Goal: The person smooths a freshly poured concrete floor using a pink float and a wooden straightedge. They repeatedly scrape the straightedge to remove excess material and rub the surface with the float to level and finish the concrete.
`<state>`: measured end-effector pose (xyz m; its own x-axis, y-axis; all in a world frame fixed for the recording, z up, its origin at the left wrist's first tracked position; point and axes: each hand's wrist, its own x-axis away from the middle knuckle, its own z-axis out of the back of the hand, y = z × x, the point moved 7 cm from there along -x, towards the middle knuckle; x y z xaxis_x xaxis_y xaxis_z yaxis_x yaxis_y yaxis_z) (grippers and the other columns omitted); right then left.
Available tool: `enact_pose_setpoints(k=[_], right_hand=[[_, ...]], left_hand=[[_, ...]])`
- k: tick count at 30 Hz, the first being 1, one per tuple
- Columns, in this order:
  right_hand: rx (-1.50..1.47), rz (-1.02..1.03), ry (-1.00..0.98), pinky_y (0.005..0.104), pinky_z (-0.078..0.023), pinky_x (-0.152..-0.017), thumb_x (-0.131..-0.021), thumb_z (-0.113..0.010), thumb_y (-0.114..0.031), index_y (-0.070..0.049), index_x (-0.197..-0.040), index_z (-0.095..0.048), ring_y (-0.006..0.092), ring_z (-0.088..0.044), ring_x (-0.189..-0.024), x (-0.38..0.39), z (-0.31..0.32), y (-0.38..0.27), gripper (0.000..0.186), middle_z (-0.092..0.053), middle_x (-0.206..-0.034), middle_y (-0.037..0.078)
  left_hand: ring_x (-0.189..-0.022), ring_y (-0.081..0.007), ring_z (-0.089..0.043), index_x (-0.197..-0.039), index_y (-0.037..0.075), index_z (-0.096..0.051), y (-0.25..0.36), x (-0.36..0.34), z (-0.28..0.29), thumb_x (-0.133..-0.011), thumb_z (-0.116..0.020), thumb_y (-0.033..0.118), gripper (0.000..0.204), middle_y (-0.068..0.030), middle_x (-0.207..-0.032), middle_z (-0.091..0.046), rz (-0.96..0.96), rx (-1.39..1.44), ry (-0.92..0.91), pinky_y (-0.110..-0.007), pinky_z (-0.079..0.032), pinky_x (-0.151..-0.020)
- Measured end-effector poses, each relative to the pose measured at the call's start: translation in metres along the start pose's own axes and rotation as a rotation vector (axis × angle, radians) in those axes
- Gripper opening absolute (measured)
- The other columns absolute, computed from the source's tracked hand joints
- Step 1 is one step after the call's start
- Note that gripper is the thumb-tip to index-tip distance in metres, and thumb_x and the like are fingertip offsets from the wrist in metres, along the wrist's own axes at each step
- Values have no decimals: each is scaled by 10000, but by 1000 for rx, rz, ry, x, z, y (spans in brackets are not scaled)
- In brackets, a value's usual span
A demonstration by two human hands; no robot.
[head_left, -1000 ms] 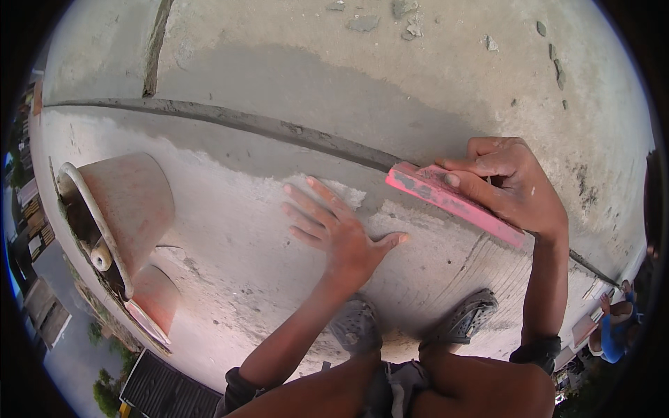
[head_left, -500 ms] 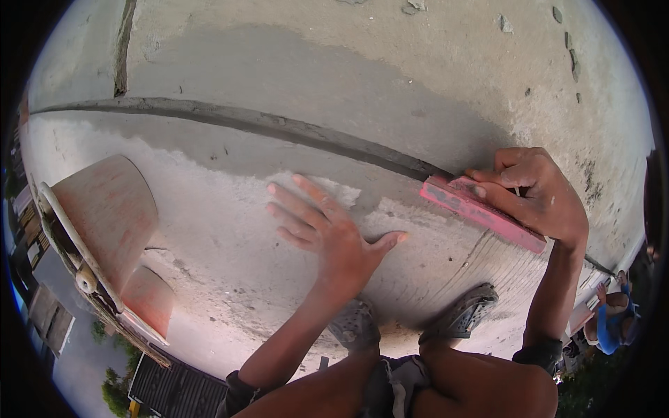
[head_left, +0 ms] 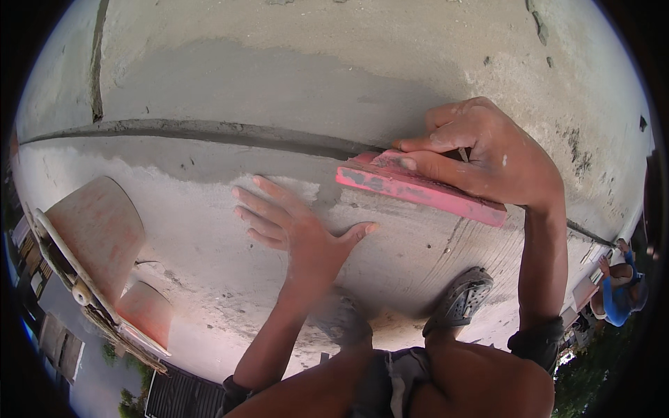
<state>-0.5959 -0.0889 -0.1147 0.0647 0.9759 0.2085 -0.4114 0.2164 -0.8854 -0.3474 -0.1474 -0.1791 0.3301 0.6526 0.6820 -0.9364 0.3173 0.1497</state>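
My right hand [head_left: 481, 153] is closed round the grip of a pink hand float [head_left: 421, 197], smeared with grey. The float lies along the lower side of a long groove [head_left: 272, 143] in the concrete, its left end close to the groove. My left hand [head_left: 300, 226] rests with fingers spread on the pale concrete [head_left: 209, 216], left of the float, holding nothing. Darker, damp-looking grey mortar [head_left: 258, 83] spreads above the groove, and a thinner grey band runs below it.
A tub-like container [head_left: 101, 230] with orange-stained sides and a pale rim stands at the left. My shoes, a left one [head_left: 341, 320] and a right one [head_left: 460, 299], are below my hands. Another person in blue [head_left: 617, 292] crouches at far right. A second crack [head_left: 97, 63] runs at upper left.
My right hand has moved the float leftward along the groove, toward my left hand. The whole view has shifted slightly; my left hand stays spread on the concrete.
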Motion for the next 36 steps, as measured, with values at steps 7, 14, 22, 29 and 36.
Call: enact_pose_setpoints(k=[7,14,22,29,36], right_hand=[[28,-93,-9,385,-356,-533,-948,-763,-210,-9,-1005,-807,190,-496,-572,49,12,21,213,-554,-609,124],[63,-363,-50,370,-351,-553,-963,-754,-318,-59,-1011,-820,138,-456,-608,136,43,46,273,-538,-632,50],[-50,-517,62,332,-383,-577,-943,-766,-335,-23,-815,-790,112,-460,-601,237,76,79,338,-528,-592,27],[10,-137,165,320,-366,-555,-945,-756,-373,-3,-691,-711,101,-447,-585,194,54,56,451,-526,-601,0],[74,-118,182,344,-366,-511,-952,-725,-371,-20,-636,-684,119,-408,-494,136,28,55,473,-492,-530,0]], left_hand=[[-1452,-663,208,-1530,-69,291,-1,-3,-2,-566,-925,697,1730,-438,-1553,304,-10,-15,2,-778,-4,-1135],[-1427,-689,228,-1506,-97,308,-8,-10,-2,-579,-921,704,1736,-460,-1525,329,-41,-45,3,-801,18,-1108],[-1455,-682,161,-1535,-91,267,-7,-13,0,-587,-896,738,1714,-455,-1559,272,-17,-102,25,-776,-37,-1145],[-1432,-685,225,-1504,-102,314,-8,-19,-1,-577,-878,772,1745,-474,-1529,312,-49,-94,-37,-776,-1,-1138],[-1427,-698,209,-1516,-136,260,5,-12,1,-585,-858,794,1726,-507,-1532,245,-97,-67,17,-785,15,-1134]])
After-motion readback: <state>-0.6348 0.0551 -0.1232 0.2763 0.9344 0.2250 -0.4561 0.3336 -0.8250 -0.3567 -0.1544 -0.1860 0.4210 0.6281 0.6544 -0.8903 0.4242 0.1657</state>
